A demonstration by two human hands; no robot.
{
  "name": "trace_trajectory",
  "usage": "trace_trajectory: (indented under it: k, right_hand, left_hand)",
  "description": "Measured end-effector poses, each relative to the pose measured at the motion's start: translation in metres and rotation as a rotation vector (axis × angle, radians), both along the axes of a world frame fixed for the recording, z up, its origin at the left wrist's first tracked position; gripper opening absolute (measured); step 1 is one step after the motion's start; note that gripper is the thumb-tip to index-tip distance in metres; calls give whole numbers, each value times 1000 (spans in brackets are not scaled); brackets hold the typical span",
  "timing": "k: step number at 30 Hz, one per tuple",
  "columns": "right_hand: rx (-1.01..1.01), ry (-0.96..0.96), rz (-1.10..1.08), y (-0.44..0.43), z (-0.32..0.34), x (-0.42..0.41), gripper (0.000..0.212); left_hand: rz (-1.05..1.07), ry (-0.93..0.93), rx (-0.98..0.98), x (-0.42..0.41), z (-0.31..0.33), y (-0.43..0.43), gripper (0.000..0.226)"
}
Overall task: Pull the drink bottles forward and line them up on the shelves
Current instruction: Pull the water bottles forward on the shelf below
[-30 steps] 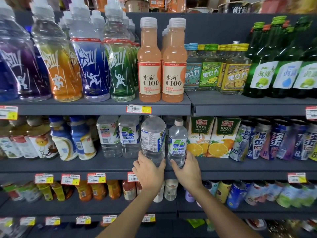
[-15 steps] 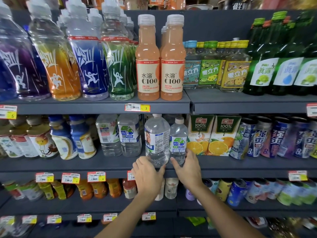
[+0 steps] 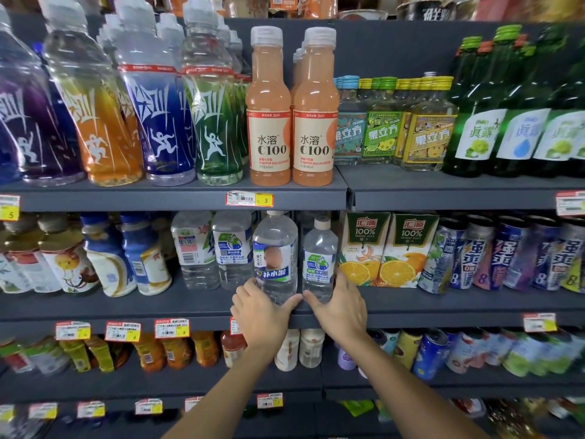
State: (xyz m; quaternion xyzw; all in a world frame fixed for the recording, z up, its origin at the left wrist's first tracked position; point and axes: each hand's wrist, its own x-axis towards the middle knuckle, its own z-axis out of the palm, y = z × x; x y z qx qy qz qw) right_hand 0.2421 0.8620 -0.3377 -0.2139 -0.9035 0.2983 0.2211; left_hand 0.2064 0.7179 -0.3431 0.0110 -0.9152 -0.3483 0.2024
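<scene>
Bottles: big bottle (image 3: 274, 248) and small bottle (image 3: 320, 251) stand side by side near the front edge of the middle shelf (image 3: 190, 307), with clear bottles (image 3: 232, 248) on one side and cartons (image 3: 389, 248) on the other.
Left hand: left hand (image 3: 261, 315) grips the big bottle's base, thumb on one side and fingers curled round the other.
Right hand: right hand (image 3: 343, 307) grips the small bottle's base the same way.
Weight: both look full of clear liquid, so the big bottle is likely fairly heavy and the small one light.
Feel: thin plastic probably dents under a hard squeeze. The smooth film labels may be slippery. Neither bottle looks breakable.
Hold: low at the base suits them, since tall narrow bottles would likely tip if pulled from the neck. Sliding seems safer than lifting.
Big bottle label: 补水啦.
Small bottle label: too small to read.
Cartons: 汇源, 100%, ORANGE JUICE.
Upper shelf: C100 bottles (image 3: 269, 137) read 水溶 C100. Squat bottles (image 3: 427, 137) read 果立方. Green bottles (image 3: 481, 134) read 真露.
Price tag: price tag (image 3: 250, 199) shows 3.
</scene>
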Motion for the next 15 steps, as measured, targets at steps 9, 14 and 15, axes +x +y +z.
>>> trace_trajectory:
  k: [9,14,15]
  right_hand:
    - [-54,-1,-50,-15,4,-3,72]
    - [-248,103,31,-8,-6,7,70]
    - [-262,114,37,-6,-5,7,73]
  left_hand:
    - [-226,43,22,-14,-19,-34,87]
    - [-246,74,21,-16,-16,-34,81]
    - [-234,76,0,-16,-15,-32,80]
